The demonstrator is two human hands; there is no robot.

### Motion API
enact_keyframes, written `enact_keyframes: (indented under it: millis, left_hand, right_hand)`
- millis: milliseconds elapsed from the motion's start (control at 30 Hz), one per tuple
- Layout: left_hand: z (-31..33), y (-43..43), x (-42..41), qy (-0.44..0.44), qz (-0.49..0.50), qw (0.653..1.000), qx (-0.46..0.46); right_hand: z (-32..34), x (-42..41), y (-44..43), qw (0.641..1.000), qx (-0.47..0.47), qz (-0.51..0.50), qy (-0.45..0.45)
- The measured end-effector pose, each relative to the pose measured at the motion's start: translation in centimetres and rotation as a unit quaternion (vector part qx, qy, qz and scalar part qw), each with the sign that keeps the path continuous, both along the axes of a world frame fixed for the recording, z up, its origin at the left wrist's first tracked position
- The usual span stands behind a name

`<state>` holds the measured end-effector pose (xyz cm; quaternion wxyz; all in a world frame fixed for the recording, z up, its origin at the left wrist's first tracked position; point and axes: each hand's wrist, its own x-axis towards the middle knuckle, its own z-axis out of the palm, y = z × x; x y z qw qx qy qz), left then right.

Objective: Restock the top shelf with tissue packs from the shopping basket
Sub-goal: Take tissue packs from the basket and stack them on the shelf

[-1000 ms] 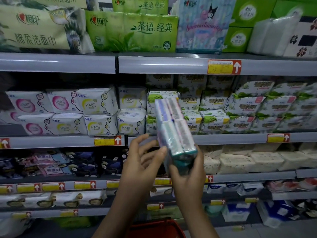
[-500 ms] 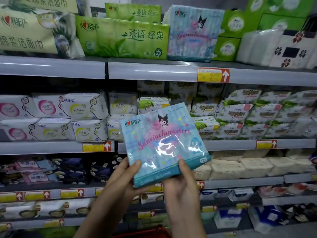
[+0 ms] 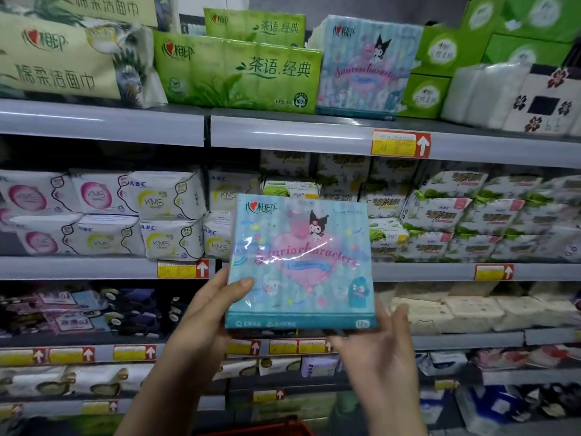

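Note:
A light-blue tissue pack (image 3: pixel 300 265) with cartoon characters and pink lettering is held upright in front of the middle shelves, its printed face toward me. My left hand (image 3: pixel 213 305) grips its lower left edge with the thumb on the front. My right hand (image 3: pixel 382 333) is under its lower right corner with the fingers spread; whether it grips the pack is unclear. A matching blue pack (image 3: pixel 364 66) stands on the top shelf (image 3: pixel 283 130). The red rim of the shopping basket (image 3: pixel 276 431) shows at the bottom edge.
On the top shelf, green tissue packs (image 3: pixel 239 70) stand left of the matching blue pack and green boxes (image 3: pixel 430 80) right of it. White packs (image 3: pixel 484 92) sit further right. Lower shelves are packed with pad packages (image 3: pixel 157 215).
The pack was edge-on one second ago and has been turned to face me, then straightened level. My view has tilted up a little. My right hand has slid toward the pack's lower right corner.

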<state>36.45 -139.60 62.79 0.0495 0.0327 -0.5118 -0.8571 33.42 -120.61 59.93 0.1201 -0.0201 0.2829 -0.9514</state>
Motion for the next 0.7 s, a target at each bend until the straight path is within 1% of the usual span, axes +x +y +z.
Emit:
enact_keyframes:
  millis: [100, 167, 400, 600, 700]
  left_hand:
    - [0.1, -0.5, 0.6, -0.002, -0.008, 0.999, -0.031]
    - [-0.1, -0.8, 1.0, -0.011, -0.008, 0.999, -0.038]
    - [0.4, -2.2, 1.6, -0.014, 0.011, 1.000, -0.024]
    - [0.9, -3.4, 1.9, 0.011, -0.003, 0.999, -0.041]
    - [1.0, -3.6, 2.1, 0.016, -0.019, 0.999, -0.033]
  right_hand:
    - [0.9, -0.3, 1.0, 0.994, 0.104, 0.016, 0.016]
    - [1.2, -0.3, 0.9, 0.989, 0.149, 0.010, 0.020]
    - [1.7, 0.0, -0.6, 0.986, 0.160, -0.004, 0.040]
    - [2.3, 0.7, -1.5, 0.982, 0.180, -0.024, 0.048]
    - [2.8, 1.4, -1.5, 0.980, 0.191, -0.031, 0.045]
